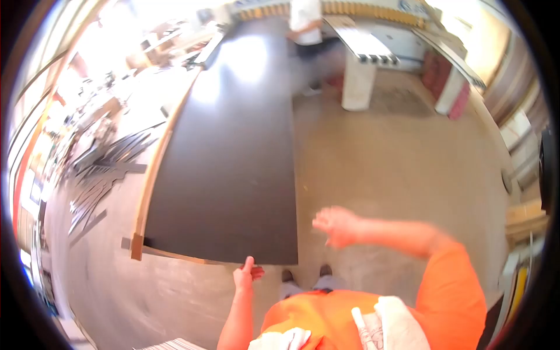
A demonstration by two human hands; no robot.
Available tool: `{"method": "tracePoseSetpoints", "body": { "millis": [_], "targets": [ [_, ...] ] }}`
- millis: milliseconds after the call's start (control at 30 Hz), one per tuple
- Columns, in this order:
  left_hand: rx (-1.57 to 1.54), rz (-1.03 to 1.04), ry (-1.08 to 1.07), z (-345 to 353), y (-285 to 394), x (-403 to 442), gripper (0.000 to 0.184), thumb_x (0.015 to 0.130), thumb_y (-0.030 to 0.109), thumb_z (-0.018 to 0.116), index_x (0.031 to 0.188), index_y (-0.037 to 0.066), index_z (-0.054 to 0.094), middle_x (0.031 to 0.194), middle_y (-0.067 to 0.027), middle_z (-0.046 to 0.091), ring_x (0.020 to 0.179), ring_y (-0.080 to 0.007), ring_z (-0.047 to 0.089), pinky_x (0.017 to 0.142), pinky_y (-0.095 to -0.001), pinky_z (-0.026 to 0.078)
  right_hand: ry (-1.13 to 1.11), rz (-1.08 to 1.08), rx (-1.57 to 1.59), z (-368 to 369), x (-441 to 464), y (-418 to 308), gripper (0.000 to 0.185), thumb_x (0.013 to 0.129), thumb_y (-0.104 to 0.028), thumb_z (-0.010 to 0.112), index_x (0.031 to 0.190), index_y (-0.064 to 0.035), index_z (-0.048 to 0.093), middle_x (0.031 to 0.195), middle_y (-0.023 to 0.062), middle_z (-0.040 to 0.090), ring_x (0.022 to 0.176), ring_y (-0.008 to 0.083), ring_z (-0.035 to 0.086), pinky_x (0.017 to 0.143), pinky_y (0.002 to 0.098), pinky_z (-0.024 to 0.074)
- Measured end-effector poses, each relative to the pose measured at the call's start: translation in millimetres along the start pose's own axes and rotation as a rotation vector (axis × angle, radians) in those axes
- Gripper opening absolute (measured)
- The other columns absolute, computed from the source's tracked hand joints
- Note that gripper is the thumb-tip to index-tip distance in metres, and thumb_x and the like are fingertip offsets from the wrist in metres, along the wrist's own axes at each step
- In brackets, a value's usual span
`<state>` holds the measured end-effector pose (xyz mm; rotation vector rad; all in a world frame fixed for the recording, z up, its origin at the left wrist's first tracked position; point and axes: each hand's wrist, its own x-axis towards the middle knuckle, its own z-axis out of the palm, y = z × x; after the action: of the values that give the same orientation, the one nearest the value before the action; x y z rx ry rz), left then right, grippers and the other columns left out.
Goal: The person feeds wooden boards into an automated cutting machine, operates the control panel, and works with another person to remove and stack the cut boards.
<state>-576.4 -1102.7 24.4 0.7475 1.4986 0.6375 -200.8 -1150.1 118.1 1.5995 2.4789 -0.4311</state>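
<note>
A long black panel (227, 169) with a smooth, shiny face stretches away from me. My left hand (248, 274) is at its near edge, with the thumb over the top surface and the fingers at or below the edge. To the right of the panel, my right hand (338, 226) is held out in the air, apart from it. That hand is slightly blurred; its fingers look loosely apart and nothing shows in them. A wooden strip (156, 175) runs along the panel's left side and ends near the front left corner.
Another person (305, 26) stands at the far right side of the panel, blurred. Beyond are a white-topped stand (359, 81) and another support (446, 87). Dark strips (96, 189) lie scattered on the left. Brown floor (396, 169) extends to the right.
</note>
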Motion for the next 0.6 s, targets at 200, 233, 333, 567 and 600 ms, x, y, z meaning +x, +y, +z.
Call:
{"method": "tracePoseSetpoints", "body": {
  "millis": [200, 233, 333, 567, 600],
  "targets": [
    [0.092, 0.153, 0.059, -59.0, 29.9, 7.6, 0.039, 0.094, 0.034, 0.065, 0.09, -0.005, 0.065, 0.075, -0.0127, 0.069, 0.061, -0.0184, 0.065, 0.06, -0.0292, 0.052, 0.107, 0.205, -0.376, -185.9, -62.1, 106.2, 0.059, 0.089, -0.041, 0.063, 0.137, -0.0093, 0.051, 0.133, 0.015, 0.055, 0.12, 0.0306, 0.054, 0.102, 0.0493, 0.0456],
    [0.116, 0.229, 0.069, -75.9, 36.3, 7.3, 0.037, 0.094, 0.033, 0.066, 0.089, -0.004, 0.066, 0.073, -0.0106, 0.068, 0.06, -0.0173, 0.064, 0.059, -0.0281, 0.051, 0.233, 0.374, -0.273, -203.4, -68.6, 111.0, 0.057, 0.09, -0.039, 0.062, 0.136, -0.0086, 0.052, 0.13, 0.0152, 0.057, 0.119, 0.0301, 0.056, 0.101, 0.0482, 0.0463],
    [0.266, 0.425, 0.296, -131.7, 50.4, 31.6, 0.024, 0.092, 0.023, 0.07, 0.092, -0.001, 0.067, 0.067, -0.0032, 0.061, 0.057, -0.0079, 0.055, 0.052, -0.0229, 0.041, 0.594, 0.7, 0.021, -223.5, -91.5, 105.4, 0.051, 0.092, -0.036, 0.06, 0.133, -0.0064, 0.055, 0.122, 0.0158, 0.062, 0.113, 0.0286, 0.06, 0.099, 0.0449, 0.0486],
    [0.941, 1.03, 0.734, -278.3, 110.7, 135.4, 0.043, 0.085, 0.018, 0.072, 0.12, -0.003, 0.059, 0.12, -0.0154, 0.061, 0.113, -0.0323, 0.056, 0.096, -0.0425, 0.046, 0.19, 0.722, 0.814, 2.8, 23.8, -106.7, 0.084, 0.08, -0.039, 0.076, 0.145, 0.0007, 0.04, 0.143, 0.021, 0.05, 0.135, 0.0318, 0.047, 0.11, 0.0432, 0.0401],
    [0.965, 0.991, 0.688, -290.7, 121.2, 143.0, 0.046, 0.085, 0.018, 0.071, 0.122, -0.004, 0.058, 0.125, -0.0165, 0.058, 0.117, -0.034, 0.053, 0.1, -0.0434, 0.044, 0.343, 0.855, 1.009, 53.5, 30.0, -129.8, 0.089, 0.08, -0.039, 0.077, 0.148, 0.001, 0.035, 0.142, 0.0225, 0.05, 0.131, 0.0342, 0.05, 0.109, 0.0445, 0.0412]
  ]
}}
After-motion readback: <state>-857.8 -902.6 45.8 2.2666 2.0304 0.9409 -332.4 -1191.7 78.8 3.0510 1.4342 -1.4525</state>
